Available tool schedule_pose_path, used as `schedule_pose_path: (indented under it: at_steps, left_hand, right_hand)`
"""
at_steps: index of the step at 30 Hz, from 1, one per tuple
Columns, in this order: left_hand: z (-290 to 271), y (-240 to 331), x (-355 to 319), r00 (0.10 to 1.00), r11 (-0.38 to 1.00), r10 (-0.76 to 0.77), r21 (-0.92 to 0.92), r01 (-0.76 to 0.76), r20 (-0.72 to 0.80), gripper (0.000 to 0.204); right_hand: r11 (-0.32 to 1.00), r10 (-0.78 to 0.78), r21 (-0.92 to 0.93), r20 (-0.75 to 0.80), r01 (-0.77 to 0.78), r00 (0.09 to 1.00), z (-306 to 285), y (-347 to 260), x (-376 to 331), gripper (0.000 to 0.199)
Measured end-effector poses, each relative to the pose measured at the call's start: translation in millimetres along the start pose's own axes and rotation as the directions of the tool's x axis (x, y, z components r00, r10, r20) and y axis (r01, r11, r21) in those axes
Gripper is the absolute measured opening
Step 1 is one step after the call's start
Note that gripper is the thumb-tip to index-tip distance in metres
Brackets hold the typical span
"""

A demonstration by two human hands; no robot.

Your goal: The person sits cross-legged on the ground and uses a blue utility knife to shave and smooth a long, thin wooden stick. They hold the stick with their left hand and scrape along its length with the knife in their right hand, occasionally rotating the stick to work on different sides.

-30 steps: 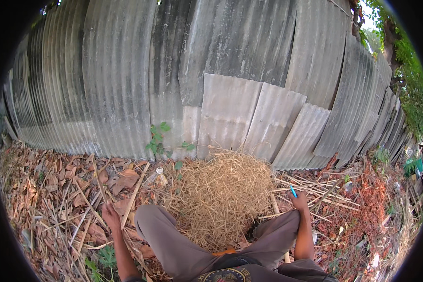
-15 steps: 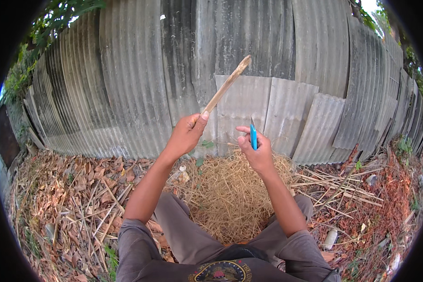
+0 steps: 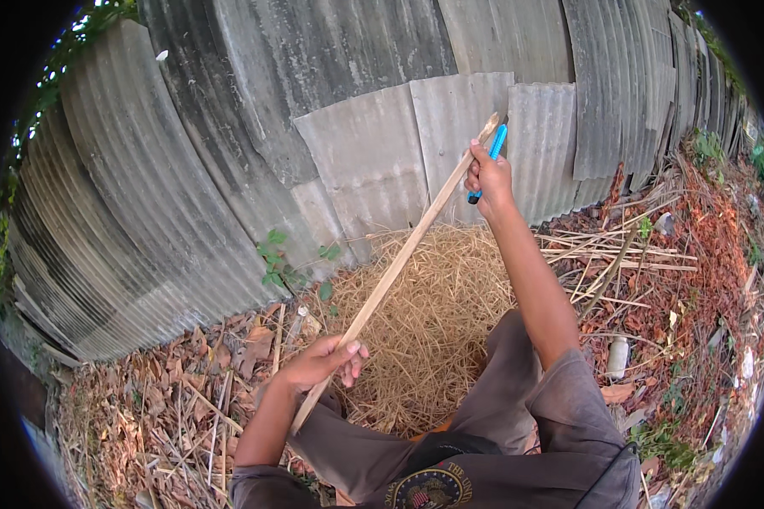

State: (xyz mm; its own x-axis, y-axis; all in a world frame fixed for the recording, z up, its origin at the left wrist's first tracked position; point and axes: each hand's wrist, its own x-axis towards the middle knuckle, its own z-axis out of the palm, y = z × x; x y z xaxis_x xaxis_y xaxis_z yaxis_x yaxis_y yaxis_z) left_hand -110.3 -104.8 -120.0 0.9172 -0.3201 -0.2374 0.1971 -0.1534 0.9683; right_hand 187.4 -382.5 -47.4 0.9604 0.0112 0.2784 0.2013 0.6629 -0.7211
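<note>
A long, flat wooden stick (image 3: 407, 252) slants from my lap up to the right, its upper end rough and pointed. My left hand (image 3: 318, 365) is closed round it near the lower end, which juts out past the wrist over my thigh. Up by the far end, my right hand (image 3: 491, 176) holds a blue utility knife (image 3: 499, 142), dark at its lower end. The knife lies alongside the stick's tip, and the thumb is against the wood. Whether the blade touches the stick, I cannot tell.
Beneath the stick, between my legs, is a heap of dry straw-like shavings (image 3: 424, 339). A corrugated sheet wall (image 3: 365, 161) stands ahead. Thin split sticks (image 3: 628, 254) and a pale bottle (image 3: 618, 358) lie to the right, dry leaves (image 3: 170, 386) to the left.
My left hand has come down toward my lap, and the stick now shows much longer. The right hand has risen with the knife to the stick's upper end. The view has tilted and shifted right.
</note>
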Motion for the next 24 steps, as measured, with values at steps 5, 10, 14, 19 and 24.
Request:
schedule_pose_path:
  at_steps: [5, 10, 14, 19, 24]
  left_hand:
    - [-24.0, -3.0, 16.3, 0.989, 0.966, -0.149, -0.214, 0.147, 0.005, 0.031]
    - [-34.8, -21.5, 40.2, 0.972, 0.943, -0.193, -0.297, 0.146, -0.135, 0.032]
    - [-28.1, -32.7, 63.6, 0.978, 0.971, -0.088, -0.236, 0.041, -0.19, 0.033]
    - [-18.4, -28.2, 47.9, 0.952, 0.997, 0.037, -0.06, -0.058, -0.304, 0.035]
    - [-18.6, -56.8, 72.1, 0.818, 0.95, 0.311, 0.191, -0.249, -0.484, 0.03]
  right_hand:
    - [0.995, 0.086, -0.046, -0.05, -0.088, 0.995, -38.6, 40.1, 39.8, 0.025]
    - [0.957, 0.259, -0.1, -0.14, -0.274, 0.956, -39.9, 110.3, 6.6, 0.041]
    - [0.687, 0.328, -0.698, 0.048, -0.203, 0.944, -26.8, 117.2, -38.2, 0.044]
    - [0.311, 0.365, -0.848, 0.523, 0.429, 0.771, 10.1, 113.1, -109.3, 0.063]
    - [0.079, 0.483, -0.76, 0.595, 0.645, 0.642, 15.3, 121.4, -135.1, 0.064]
